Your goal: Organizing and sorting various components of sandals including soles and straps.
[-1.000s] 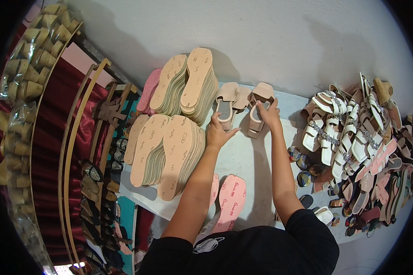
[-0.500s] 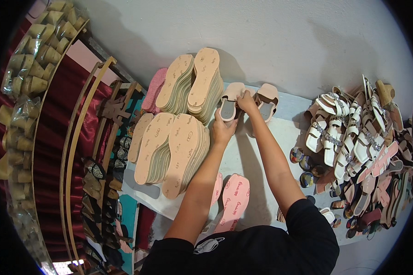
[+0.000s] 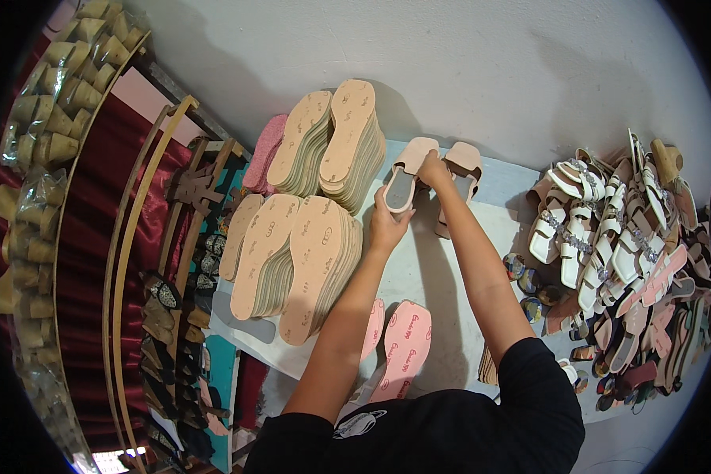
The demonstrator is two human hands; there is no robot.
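A beige slide sandal (image 3: pixel 403 186) with a grey insole is held between both hands at the far side of the table. My left hand (image 3: pixel 387 229) grips it round the heel end. My right hand (image 3: pixel 436 171) is closed on the edge of its broad beige upper; the fingertips are partly hidden. The matching slide sandal (image 3: pixel 464 159) stands just to the right, partly covered by my right forearm. Left of my hands rise tall stacks of beige insoles (image 3: pixel 347 134). Closer to my body lie pink printed insoles (image 3: pixel 407 344).
Many white strappy sandals (image 3: pixel 581 245) are heaped on the right of the pale table (image 3: pixel 387 276), with small patterned pieces (image 3: pixel 529 280) beside them. A pink fuzzy piece (image 3: pixel 265 154) lies behind the stacks. Wooden racks (image 3: pixel 118 276) and bagged heels (image 3: pixel 35 205) stand left. A wall closes the back.
The held sandal has shifted slightly right and turned a little, its toe now tilted toward the right. Both hands moved with it and keep their grip. The second sandal stays about where it was.
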